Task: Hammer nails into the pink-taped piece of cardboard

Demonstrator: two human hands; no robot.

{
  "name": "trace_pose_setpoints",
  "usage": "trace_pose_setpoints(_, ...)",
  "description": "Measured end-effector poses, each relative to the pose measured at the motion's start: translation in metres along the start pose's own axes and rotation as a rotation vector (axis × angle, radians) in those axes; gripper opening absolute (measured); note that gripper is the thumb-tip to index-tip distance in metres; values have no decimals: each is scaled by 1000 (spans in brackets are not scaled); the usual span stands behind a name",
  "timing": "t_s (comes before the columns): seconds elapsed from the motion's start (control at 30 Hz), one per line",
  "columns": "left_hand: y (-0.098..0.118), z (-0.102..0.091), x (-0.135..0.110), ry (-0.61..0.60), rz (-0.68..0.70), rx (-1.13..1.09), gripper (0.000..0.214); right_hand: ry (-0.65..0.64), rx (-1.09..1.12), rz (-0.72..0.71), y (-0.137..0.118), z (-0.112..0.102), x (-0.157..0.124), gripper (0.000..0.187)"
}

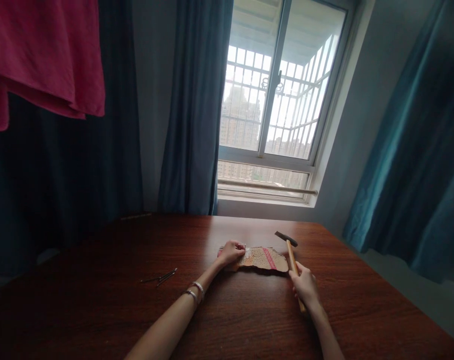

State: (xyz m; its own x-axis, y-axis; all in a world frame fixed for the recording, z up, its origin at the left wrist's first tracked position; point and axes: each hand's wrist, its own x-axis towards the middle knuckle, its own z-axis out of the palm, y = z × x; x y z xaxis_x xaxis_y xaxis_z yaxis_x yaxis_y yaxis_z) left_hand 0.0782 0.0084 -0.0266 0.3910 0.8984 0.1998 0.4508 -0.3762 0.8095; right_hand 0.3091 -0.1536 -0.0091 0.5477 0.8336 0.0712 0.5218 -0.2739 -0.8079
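A flat, wavy-edged wooden piece with a dotted pattern and a pink stripe lies on the dark wooden table. My left hand rests closed on its left end, fingers pinched near the top edge; what they pinch is too small to make out. My right hand is wrapped round the wooden handle of a small hammer. The hammer's dark metal head is raised just above the right end of the piece. Bracelets circle my left wrist.
A few loose nails lie on the table to the left of my left arm. Behind the table are a window and blue curtains. A red cloth hangs at the upper left.
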Motion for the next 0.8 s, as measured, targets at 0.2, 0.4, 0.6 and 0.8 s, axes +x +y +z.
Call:
trace_pose_setpoints(0.2,-7,1,-2,1,34,-9,21,-96,-106,-30,4,0,-2,37)
trace_pose_setpoints(0.4,-3,-2,-6,-7,5,-14,22,-130,-151,-72,13,0,4,41)
trace_pose_setpoints(0.6,-10,-1,-4,-9,18,-9,22,-84,-330,-52,17,-5,10,44)
trace_pose_setpoints(0.8,-22,6,2,9,58,-20,21,-4,-577,-80,23,-8,10,39)
